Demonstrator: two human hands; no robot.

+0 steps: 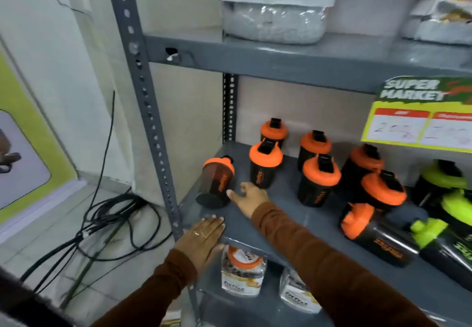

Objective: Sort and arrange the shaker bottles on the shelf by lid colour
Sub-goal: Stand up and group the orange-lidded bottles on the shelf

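While the left hand (204, 240) lies flat on the shelf (275, 214) edge, fingers spread and empty, the right hand (249, 197) reaches forward with released fingers just beside a tilted orange-lidded shaker bottle (215, 182) at the shelf's left end.

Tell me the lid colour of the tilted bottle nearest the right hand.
Orange; the tilted bottle shows best in the head view.
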